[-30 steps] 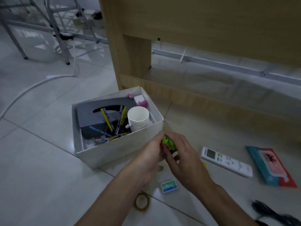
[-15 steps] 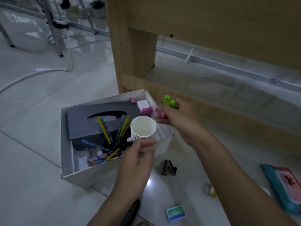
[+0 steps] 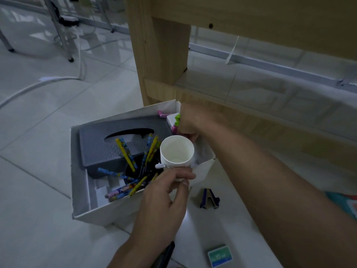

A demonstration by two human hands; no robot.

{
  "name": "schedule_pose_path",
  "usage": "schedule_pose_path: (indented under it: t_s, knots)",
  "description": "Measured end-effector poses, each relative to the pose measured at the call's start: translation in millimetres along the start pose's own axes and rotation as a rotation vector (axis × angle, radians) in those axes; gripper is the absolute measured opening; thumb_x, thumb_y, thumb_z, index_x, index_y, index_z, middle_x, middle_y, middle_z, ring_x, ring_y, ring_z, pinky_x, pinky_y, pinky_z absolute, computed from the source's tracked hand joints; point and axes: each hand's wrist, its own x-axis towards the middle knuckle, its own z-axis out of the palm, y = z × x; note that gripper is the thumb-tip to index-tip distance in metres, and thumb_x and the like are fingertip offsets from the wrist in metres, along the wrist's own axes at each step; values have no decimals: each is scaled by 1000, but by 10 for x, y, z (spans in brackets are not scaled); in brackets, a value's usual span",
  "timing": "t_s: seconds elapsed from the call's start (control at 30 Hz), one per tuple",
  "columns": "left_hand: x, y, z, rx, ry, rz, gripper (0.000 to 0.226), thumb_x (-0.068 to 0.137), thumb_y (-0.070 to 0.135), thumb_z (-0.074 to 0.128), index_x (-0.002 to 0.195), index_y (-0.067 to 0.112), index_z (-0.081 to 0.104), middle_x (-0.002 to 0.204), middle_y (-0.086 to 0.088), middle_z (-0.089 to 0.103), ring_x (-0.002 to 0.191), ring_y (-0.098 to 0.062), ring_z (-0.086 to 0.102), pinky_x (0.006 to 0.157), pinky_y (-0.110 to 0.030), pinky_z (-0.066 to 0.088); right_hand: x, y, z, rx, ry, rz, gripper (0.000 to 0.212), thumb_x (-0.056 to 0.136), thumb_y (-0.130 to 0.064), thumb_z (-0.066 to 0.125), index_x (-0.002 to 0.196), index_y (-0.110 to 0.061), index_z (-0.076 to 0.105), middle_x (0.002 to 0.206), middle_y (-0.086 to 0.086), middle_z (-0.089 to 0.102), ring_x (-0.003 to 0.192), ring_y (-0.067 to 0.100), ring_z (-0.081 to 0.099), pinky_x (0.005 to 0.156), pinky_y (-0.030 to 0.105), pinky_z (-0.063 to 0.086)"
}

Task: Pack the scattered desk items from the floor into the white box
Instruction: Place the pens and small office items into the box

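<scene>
Head view is showing the right hand (image 3: 190,122), its grip curling tight round small green and pink pieces (image 3: 177,120), hanging over the far right corner of the white box (image 3: 108,213). The left hand (image 3: 164,192) is pinching the stack of paper cups (image 3: 176,151) standing inside that box. The pieces are seemingly being dropped in. Next, the right fingers need opening behind the cups, then the stapler (image 3: 209,198) and green packet (image 3: 220,256) need fetching from the floor.
</scene>
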Motion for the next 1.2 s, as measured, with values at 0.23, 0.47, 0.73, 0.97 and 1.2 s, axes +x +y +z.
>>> schedule_pose_path:
  t_s: [0.23, 0.47, 0.73, 0.97, 1.2]
  knots:
    - [-11, -3, 1, 13, -22, 30, 30, 94, 8, 57, 93, 34, 71, 103, 26, 69, 99, 5, 64, 81, -13, 49, -59, 138, 85, 96, 131, -31, 25, 92, -20, 67, 114, -8, 61, 95, 8, 60, 75, 18, 56, 58, 24, 37]
    - [-98, 32, -27, 29, -48, 45, 25, 96, 15, 56, 100, 36, 69, 110, 25, 64, 100, 7, 60, 71, -16, 52, -342, 383, 238, 572, 387, -85, 13, 92, -12, 60, 95, -16, 73, 89, -1, 71, 79, 20, 69, 75, 44, 60]
    - [-596, 34, 64, -34, -185, -108, 21, 98, 12, 54, 104, 24, 69, 93, 6, 68, 72, 3, 63, 52, -5, 43, -1422, 890, 936, 723, 601, -80, 13, 92, -13, 61, 97, -17, 73, 85, -8, 71, 75, 2, 64, 69, 17, 53]
    - [-1081, -424, 41, 274, -288, -68, 32, 94, 2, 58, 101, 32, 67, 95, 8, 65, 79, 11, 63, 65, -6, 47, -2198, 1275, 2041, 100, 8, -167, 48, 90, -20, 56, 138, -23, 52, 147, 3, 42, 134, 24, 37, 107, 38, 34]
    - [-1372, -492, 97, 238, -267, -210, 31, 95, 8, 57, 114, 31, 65, 102, 14, 68, 89, 2, 65, 78, -17, 55, -2385, 1348, 2116, 265, 77, -91, 39, 86, -33, 69, 121, -18, 61, 115, 2, 59, 105, 18, 52, 88, 28, 43]
